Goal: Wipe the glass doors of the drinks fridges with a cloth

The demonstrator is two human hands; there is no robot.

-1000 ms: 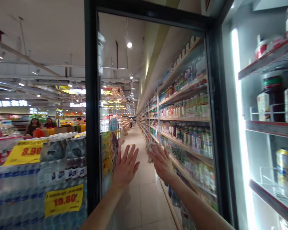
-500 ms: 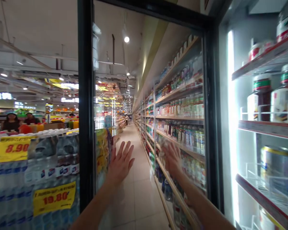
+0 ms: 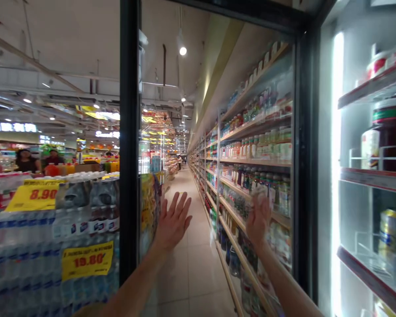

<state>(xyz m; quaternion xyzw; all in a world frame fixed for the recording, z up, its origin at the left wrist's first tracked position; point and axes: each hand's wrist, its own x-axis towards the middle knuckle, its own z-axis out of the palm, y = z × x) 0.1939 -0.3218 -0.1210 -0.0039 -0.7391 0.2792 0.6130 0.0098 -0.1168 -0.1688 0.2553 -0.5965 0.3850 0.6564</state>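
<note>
Supermarket aisle seen through a black-framed glass door (image 3: 214, 176), lit cooler shelves (image 3: 374, 177) on the right, stacked bottle packs (image 3: 26, 246) on the left.
The pane stands upright, its long axis vertical, directly ahead of both hands; the left grip (image 3: 174, 218) is spread, fingers up, seemingly flat to the glass and nearer the door's free edge. The right grip (image 3: 259, 220) is nearer the cooler side; blur hides whether its fingers press together. A pale patch, probably a cloth (image 3: 260, 193), shows at its fingertips, its long axis unclear.
</note>
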